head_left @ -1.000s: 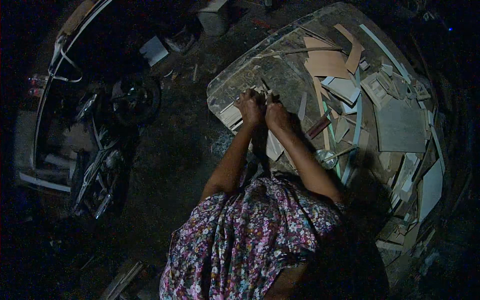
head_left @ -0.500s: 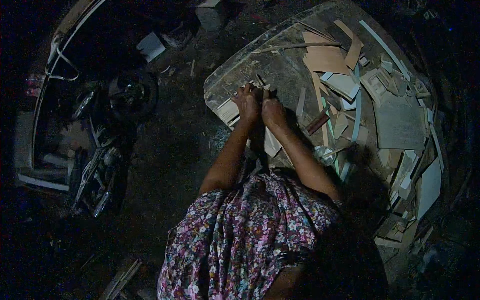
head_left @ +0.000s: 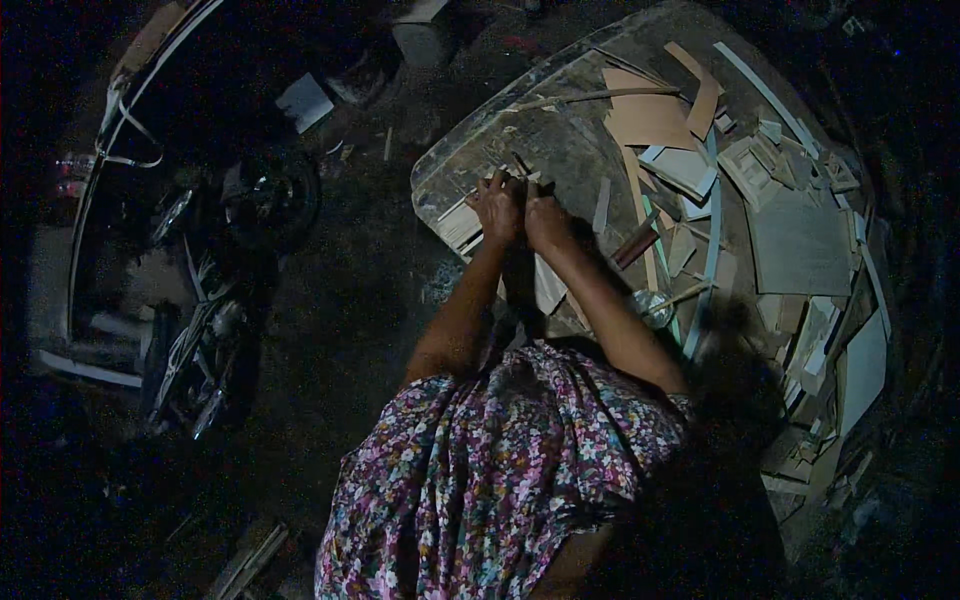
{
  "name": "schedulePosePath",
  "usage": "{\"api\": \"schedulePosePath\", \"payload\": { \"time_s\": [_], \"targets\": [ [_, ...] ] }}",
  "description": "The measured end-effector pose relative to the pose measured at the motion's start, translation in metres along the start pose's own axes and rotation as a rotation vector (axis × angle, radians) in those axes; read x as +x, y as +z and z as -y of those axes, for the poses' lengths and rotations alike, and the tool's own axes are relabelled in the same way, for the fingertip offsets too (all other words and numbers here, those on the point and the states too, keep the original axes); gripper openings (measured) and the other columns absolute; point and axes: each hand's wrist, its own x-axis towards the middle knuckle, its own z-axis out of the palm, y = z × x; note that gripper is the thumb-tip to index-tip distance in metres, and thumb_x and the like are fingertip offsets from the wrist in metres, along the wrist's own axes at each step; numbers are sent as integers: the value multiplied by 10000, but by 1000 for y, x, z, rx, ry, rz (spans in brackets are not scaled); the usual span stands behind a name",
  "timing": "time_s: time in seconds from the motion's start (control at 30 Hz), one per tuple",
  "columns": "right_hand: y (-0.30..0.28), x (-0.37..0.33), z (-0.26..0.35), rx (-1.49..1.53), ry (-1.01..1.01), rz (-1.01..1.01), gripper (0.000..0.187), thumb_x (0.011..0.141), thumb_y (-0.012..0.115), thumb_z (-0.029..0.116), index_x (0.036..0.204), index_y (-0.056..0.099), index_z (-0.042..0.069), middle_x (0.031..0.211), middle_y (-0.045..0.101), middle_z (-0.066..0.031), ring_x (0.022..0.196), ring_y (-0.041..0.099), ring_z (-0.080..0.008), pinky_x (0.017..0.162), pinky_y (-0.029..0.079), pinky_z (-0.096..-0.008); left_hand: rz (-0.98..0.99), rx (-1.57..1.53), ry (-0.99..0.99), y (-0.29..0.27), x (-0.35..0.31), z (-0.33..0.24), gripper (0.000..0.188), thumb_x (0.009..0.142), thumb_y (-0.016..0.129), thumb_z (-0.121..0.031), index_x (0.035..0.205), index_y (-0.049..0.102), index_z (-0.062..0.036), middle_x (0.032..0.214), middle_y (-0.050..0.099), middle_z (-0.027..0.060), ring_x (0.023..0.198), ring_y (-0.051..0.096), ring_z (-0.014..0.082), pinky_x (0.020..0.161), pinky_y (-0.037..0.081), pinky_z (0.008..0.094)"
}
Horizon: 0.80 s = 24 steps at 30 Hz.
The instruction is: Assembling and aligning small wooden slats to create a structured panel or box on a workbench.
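Note:
My left hand (head_left: 497, 208) is closed, its fingers curled at the near-left end of the worktable (head_left: 560, 140). Right beside it, my right hand (head_left: 546, 218) is closed too, knuckles up. Whatever they grip between them is mostly hidden by the fingers and the dim light. A short dark stick-like tip (head_left: 519, 160) pokes out just beyond the fingertips. Pale wooden strips (head_left: 459, 226) lie at the table edge, partly under my left hand. A pale flat piece (head_left: 549, 286) shows below my wrists, between the forearms.
Right of my hands lie a dark red-brown bar (head_left: 636, 246), a clear round object (head_left: 650, 306) and a thin stick (head_left: 688, 294). Tan sheets (head_left: 645, 118), a grey-white board (head_left: 800, 245) and several offcuts cover the table's right side. A motorcycle-like machine (head_left: 205, 300) stands at the left in shadow.
Both hands stay closed and close together at the same spot on the table. The view has shifted slightly; no object has visibly been picked up or let go.

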Motion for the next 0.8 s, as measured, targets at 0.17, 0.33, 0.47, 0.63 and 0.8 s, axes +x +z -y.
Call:
{"api": "schedulePosePath", "payload": {
  "time_s": [0.17,0.33,0.47,0.63,0.8],
  "targets": [
    [-3,-24,-15,-51,-8,-99,247,792,372,76,964,460,-78,676,555,-207,582,552,-315,485,456,-381,9,143,49,-19,0,-36,213,705,538,-261,858,589,-122,1112,433,102,1019,352,351,789,217,566],
    [-15,2,-8,-168,-9,53,282,806,354,84,1024,428,-78,662,551,-209,585,551,-300,479,448,-379,-91,168,115,-22,3,-36,195,641,575,-221,808,585,-120,1057,454,87,953,382,315,736,262,528],
    [-9,-25,-5,19,-23,-64,297,809,346,82,1048,409,-83,645,544,-206,554,546,-289,450,436,-362,-87,214,70,-26,0,-36,168,635,588,-202,786,589,-128,1005,468,72,934,390,306,715,269,512],
    [-15,-15,-17,150,282,306,340,841,247,144,1098,384,-30,899,521,-242,807,529,-326,674,427,-419,-146,170,166,-18,0,-43,179,630,589,-165,805,607,-132,984,476,51,928,395,297,702,276,500],
    [-7,1,0,72,50,-61,192,737,437,36,832,539,-97,648,551,-212,561,554,-291,450,439,-359,-183,256,137,-15,0,-24,161,657,569,-174,803,610,-120,1014,478,61,932,391,303,709,280,517]
  ]
}}
